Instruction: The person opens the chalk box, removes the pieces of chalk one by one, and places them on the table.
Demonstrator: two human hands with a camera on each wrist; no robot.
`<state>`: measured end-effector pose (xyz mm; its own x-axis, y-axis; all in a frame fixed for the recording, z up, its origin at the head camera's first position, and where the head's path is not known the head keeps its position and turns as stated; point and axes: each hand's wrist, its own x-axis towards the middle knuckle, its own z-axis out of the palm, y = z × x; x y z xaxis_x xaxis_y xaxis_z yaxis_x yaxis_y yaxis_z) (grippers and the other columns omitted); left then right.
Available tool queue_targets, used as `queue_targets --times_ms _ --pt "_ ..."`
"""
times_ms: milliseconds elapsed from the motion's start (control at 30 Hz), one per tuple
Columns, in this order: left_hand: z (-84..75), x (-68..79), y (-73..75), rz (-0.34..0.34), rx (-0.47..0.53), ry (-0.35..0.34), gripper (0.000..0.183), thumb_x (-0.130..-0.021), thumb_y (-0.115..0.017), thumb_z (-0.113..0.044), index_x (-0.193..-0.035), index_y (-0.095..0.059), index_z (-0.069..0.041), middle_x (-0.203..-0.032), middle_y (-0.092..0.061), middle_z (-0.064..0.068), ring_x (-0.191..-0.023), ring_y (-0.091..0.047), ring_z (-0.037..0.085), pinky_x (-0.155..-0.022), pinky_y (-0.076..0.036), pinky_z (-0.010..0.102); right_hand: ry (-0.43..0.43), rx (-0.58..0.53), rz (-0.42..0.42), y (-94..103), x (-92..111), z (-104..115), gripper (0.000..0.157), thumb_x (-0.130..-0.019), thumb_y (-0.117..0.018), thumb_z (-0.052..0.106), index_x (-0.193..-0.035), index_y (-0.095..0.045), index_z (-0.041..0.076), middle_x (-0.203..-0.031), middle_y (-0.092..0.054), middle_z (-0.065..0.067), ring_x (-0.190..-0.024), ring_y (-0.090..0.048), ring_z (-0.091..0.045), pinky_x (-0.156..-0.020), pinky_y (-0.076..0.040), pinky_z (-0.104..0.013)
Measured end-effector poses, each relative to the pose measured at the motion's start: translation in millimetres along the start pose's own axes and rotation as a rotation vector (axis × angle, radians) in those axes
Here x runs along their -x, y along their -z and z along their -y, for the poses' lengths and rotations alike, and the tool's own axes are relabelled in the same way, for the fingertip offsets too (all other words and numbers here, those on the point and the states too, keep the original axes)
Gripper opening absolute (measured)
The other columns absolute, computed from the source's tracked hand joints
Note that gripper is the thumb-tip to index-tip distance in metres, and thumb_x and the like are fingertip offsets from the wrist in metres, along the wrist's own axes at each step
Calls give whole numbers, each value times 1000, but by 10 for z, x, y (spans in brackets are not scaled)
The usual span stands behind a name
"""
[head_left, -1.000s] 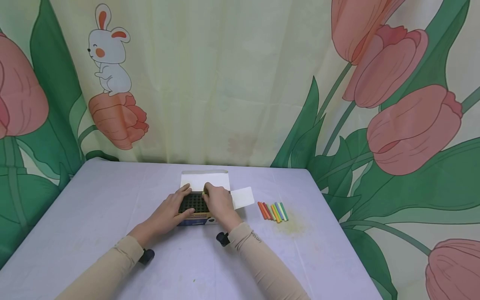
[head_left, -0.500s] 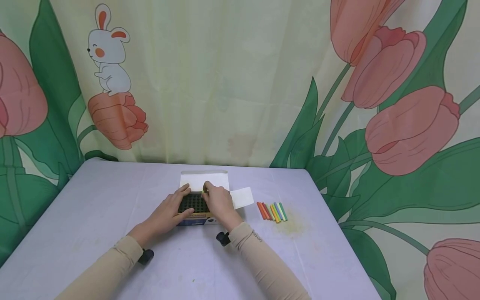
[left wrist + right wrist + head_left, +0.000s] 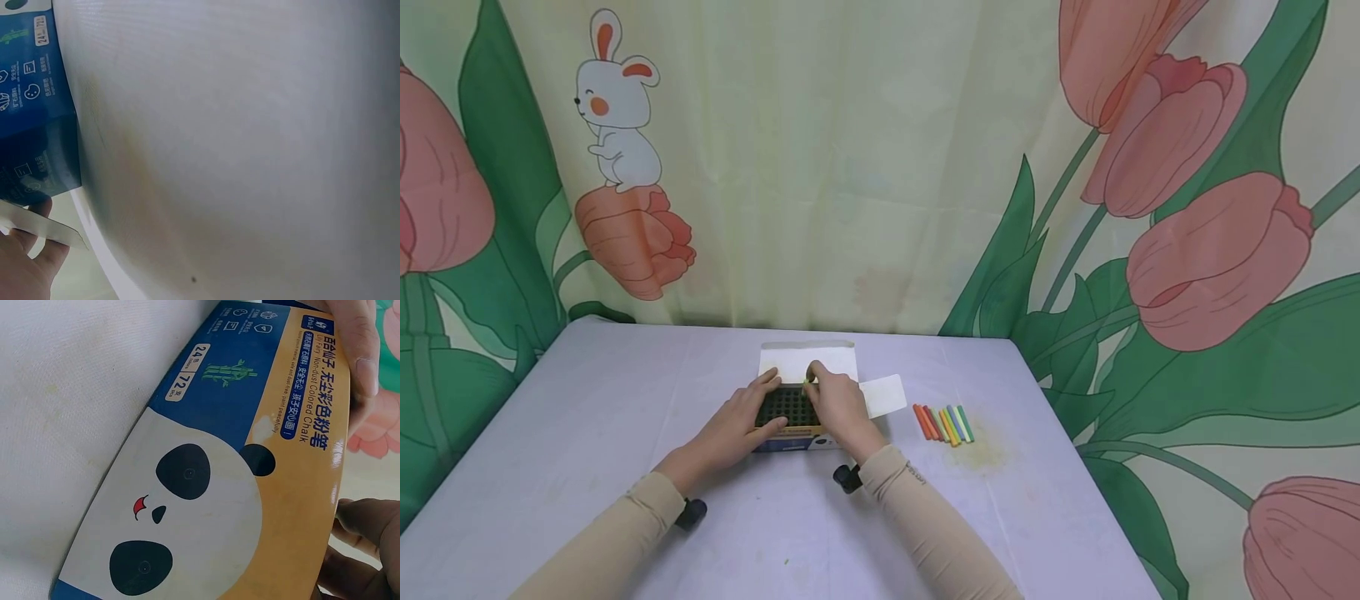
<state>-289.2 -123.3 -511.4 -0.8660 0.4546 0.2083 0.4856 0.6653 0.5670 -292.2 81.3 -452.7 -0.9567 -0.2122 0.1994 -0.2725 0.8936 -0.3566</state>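
Note:
A chalk box (image 3: 797, 441) stands opened on the table, with a black holed insert (image 3: 786, 405) inside. Its panda picture and "Colored Chalk" print (image 3: 319, 394) show in the right wrist view. My left hand (image 3: 737, 417) grips the box's left end, thumb on the front edge, fingers toward the back. At the insert's back right, my right hand (image 3: 841, 410) pinches a small yellow-green chalk stick (image 3: 806, 386), mostly hidden by the fingers. Several coloured chalk sticks (image 3: 943, 425) lie in a row right of the box.
A white lid flap (image 3: 808, 360) stands up behind the box, and a side flap (image 3: 883, 395) sticks out to the right. White cloth (image 3: 722, 533) covers the table. Behind it hangs a tulip-printed curtain (image 3: 850, 208). A tiny green speck (image 3: 786, 562) lies near the front.
The right fingertips have risen very slightly at the insert's back edge. My left hand keeps its hold on the box, and the row of chalk stays in place.

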Motion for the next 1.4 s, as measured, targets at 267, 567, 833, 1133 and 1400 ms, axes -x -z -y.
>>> queue_targets --times_ms 267,567,833,1133,1400 --pt "-1 7 0 3 -3 0 78 -105 -61 -44 -162 -29 -4 -172 -19 12 -145 -39 45 -113 -36 66 -27 5 18 2 -12 3 15 -109 -55 31 -118 -58 21 -55 -52 3 -44 -43 -9 -42 -33 -23" --pt "4 5 -14 -1 -1 -1 78 -104 -61 -45 -163 -29 -5 -172 -20 11 -145 -39 45 -114 -35 66 -26 -25 22 29 -11 -7 16 -111 -51 30 -121 -55 19 -55 -52 2 -43 -43 -10 -41 -33 -24" --pt "20 4 -30 -5 -5 1 78 -104 -60 -47 -163 -28 -6 -172 -20 10 -145 -39 44 -114 -35 66 -21 -31 12 37 -18 -25 17 -112 -48 30 -123 -53 19 -53 -50 1 -43 -43 -11 -41 -33 -25" --pt "-5 -5 -8 -6 -13 2 78 -104 -60 -47 -163 -29 -6 -172 -21 10 -144 -41 44 -114 -36 65 -42 -56 4 76 -36 -22 20 -113 -44 31 -127 -51 17 -54 -52 2 -41 -45 -10 -40 -34 -24" --pt "-7 -15 -4 -6 -12 3 78 -104 -61 -46 -162 -29 -5 -172 -21 11 -144 -40 45 -114 -36 66 -67 -105 9 109 -45 -33 20 -113 -44 31 -128 -49 17 -58 -59 1 -45 -54 -6 -41 -39 -25"
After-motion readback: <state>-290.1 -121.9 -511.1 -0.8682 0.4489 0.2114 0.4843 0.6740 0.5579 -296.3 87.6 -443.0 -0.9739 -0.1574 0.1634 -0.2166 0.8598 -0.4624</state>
